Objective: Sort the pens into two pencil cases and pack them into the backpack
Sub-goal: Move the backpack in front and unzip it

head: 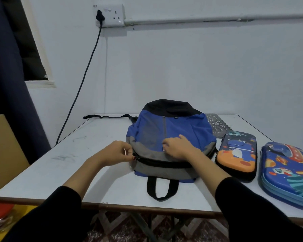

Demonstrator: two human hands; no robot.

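Note:
A blue, grey and black backpack (175, 130) lies flat in the middle of the white table (77, 172), its black handle toward me. My left hand (117, 151) pinches the zipper pull at the left end of the backpack's main zip. My right hand (180, 147) rests on the backpack's front with curled fingers, pressing the fabric down. Two zipped pencil cases lie to the right: a dinosaur-print one with an orange end (238, 154) and a larger blue space-print one (287, 173). No pens are visible.
A grey patterned mat (217, 124) lies behind the cases. A black strap (105, 117) trails along the table's far left. A cable (82, 84) hangs from a wall socket. A cardboard box (3, 151) stands left of the table.

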